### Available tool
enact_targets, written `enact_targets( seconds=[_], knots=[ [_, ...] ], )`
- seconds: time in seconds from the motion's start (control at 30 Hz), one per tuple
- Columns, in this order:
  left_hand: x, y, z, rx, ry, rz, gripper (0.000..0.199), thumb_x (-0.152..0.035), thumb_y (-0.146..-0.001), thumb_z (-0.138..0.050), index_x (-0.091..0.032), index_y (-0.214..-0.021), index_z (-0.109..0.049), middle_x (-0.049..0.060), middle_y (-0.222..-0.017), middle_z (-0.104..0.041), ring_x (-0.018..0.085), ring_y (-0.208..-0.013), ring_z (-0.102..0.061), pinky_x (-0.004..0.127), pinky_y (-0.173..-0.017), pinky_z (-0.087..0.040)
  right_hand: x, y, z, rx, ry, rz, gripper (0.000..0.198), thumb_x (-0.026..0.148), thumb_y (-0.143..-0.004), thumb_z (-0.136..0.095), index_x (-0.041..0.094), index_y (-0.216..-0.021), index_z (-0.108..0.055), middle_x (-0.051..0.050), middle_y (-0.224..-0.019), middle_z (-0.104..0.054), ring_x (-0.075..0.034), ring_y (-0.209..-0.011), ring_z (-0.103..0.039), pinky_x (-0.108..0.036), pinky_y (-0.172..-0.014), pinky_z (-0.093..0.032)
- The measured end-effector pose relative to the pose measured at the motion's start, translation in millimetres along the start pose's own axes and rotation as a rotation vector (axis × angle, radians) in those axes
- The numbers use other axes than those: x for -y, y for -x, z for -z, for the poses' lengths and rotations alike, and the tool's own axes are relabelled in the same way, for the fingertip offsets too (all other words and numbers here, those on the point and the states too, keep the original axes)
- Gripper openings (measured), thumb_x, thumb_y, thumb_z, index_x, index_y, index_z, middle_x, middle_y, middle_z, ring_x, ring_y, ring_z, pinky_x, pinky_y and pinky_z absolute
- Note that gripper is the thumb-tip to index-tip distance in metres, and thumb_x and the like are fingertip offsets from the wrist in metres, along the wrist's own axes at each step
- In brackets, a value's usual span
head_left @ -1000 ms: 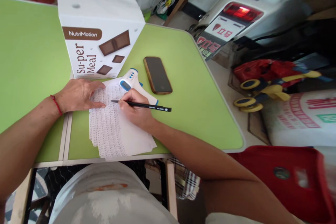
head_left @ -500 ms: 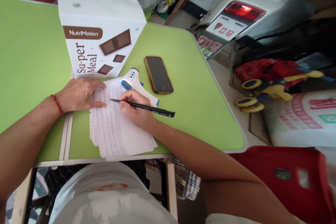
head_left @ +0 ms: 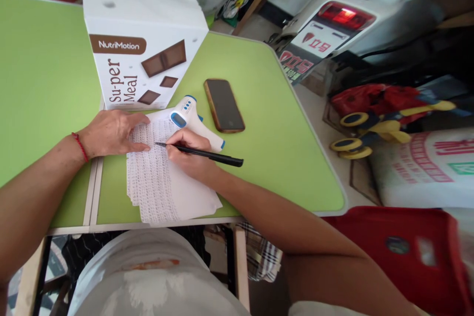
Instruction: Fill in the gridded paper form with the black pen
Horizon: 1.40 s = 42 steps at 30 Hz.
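The green worktop [head_left: 281,158] bears written sheets [head_left: 157,192]. At their left edge the left hand [head_left: 109,134] rests spread; on them the right hand [head_left: 190,164] pinches a black pen [head_left: 224,159]

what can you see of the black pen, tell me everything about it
The black pen is slim and straight, with a narrow pointed tip and a smooth barrel that looks like plastic. It slants across the view, tip to the left, rear end to the right and slightly lower. The right hand grips it near the tip, over the handwritten sheets. Whether the tip touches the paper cannot be told.
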<state>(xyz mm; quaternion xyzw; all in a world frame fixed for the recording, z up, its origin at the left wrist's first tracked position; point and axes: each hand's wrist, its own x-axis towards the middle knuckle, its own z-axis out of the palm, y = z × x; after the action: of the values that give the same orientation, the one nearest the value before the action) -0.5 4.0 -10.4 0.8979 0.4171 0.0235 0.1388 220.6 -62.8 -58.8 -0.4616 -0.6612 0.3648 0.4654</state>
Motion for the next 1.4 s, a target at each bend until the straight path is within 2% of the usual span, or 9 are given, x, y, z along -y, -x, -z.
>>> enact_targets(
  seconds=[0.2,0.4,0.6,0.83,1.07,1.23,1.4],
  knots=[
    [0.0,0.5,-0.3,-0.016,0.008,-0.006,0.062,-0.066,-0.084,-0.064,-0.023,-0.129,-0.067,0.003,-0.077,-0.069,0.023,-0.077,-0.066,0.031,-0.070,-0.043,-0.1,-1.7,1.5,0.038,0.010,0.091,0.008,0.023,-0.080,-0.060,0.022,-0.073,-0.061,0.005,-0.065,-0.062,-0.009,-0.055,-0.046,-0.025,-0.054,-0.041],
    [1.4,0.9,-2.1,-0.050,0.000,-0.029,0.059,-0.065,-0.084,-0.064,-0.023,-0.126,-0.068,0.001,-0.072,-0.067,0.021,-0.070,-0.064,0.030,-0.066,-0.043,2.7,-1.8,0.6,0.060,0.064,0.062,0.009,0.023,-0.081,-0.058,0.023,-0.072,-0.057,0.005,-0.064,-0.059,-0.009,-0.056,-0.046,-0.026,-0.055,-0.041],
    [1.4,0.3,-1.8,-0.029,0.007,-0.010,0.063,-0.067,-0.083,-0.064,-0.023,-0.128,-0.067,0.002,-0.075,-0.068,0.022,-0.072,-0.065,0.031,-0.067,-0.041,3.3,-2.8,0.8,0.049,0.042,0.099,0.011,0.020,-0.079,-0.058,0.023,-0.069,-0.055,0.006,-0.061,-0.057,-0.009,-0.054,-0.043,-0.025,-0.053,-0.040],
    [3.1,1.0,-2.3,-0.055,0.017,-0.040,0.061,-0.067,-0.084,-0.063,-0.024,-0.126,-0.067,0.001,-0.072,-0.067,0.020,-0.070,-0.064,0.030,-0.065,-0.040,1.3,-3.0,0.3,0.022,0.048,0.036,0.008,0.023,-0.079,-0.057,0.023,-0.071,-0.056,0.005,-0.061,-0.057,-0.009,-0.053,-0.043,-0.026,-0.054,-0.041],
    [0.3,-0.2,-1.4,-0.017,-0.006,-0.007,0.062,-0.066,-0.084,-0.065,-0.022,-0.128,-0.067,0.002,-0.073,-0.067,0.022,-0.071,-0.064,0.031,-0.065,-0.040,6.3,-1.9,3.9,0.078,0.073,0.048,0.008,0.021,-0.079,-0.057,0.023,-0.071,-0.056,0.005,-0.065,-0.059,-0.010,-0.058,-0.047,-0.027,-0.057,-0.042],
    [1.7,0.4,-2.2,-0.036,0.003,-0.019,0.061,-0.066,-0.083,-0.065,-0.023,-0.127,-0.067,0.001,-0.072,-0.066,0.022,-0.072,-0.064,0.031,-0.068,-0.043,2.2,-2.0,1.7,0.018,0.067,0.081,0.008,0.020,-0.079,-0.056,0.023,-0.071,-0.055,0.006,-0.061,-0.056,-0.009,-0.053,-0.043,-0.026,-0.054,-0.040],
    [3.3,0.4,-1.6,-0.031,0.003,-0.015,0.064,-0.068,-0.083,-0.064,-0.024,-0.129,-0.066,0.001,-0.072,-0.067,0.022,-0.072,-0.065,0.032,-0.069,-0.045,1.2,-2.5,-0.2,0.024,0.070,0.127,0.011,0.017,-0.080,-0.056,0.023,-0.071,-0.053,0.006,-0.062,-0.055,-0.009,-0.054,-0.044,-0.026,-0.055,-0.041]
  ],
)
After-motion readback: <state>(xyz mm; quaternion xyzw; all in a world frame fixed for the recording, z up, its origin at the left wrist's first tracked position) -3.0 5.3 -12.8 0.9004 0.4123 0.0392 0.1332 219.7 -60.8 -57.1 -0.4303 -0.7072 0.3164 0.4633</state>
